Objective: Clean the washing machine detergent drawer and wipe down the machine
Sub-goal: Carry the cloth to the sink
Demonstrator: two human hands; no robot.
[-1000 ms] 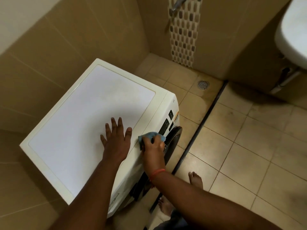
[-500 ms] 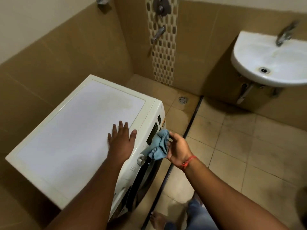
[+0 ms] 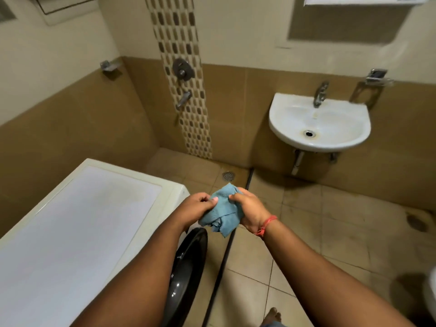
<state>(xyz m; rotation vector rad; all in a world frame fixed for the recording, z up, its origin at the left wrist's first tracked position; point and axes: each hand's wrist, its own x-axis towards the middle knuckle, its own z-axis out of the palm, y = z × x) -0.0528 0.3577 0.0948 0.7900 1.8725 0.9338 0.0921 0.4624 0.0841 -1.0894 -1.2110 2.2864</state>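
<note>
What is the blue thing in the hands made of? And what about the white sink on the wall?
The blue cloth looks like soft woven or terry fabric: it crumples into folds and has a ragged edge. The sink looks like glazed ceramic: smooth, white and faintly shiny, though it could be another hard glossy material.
</note>
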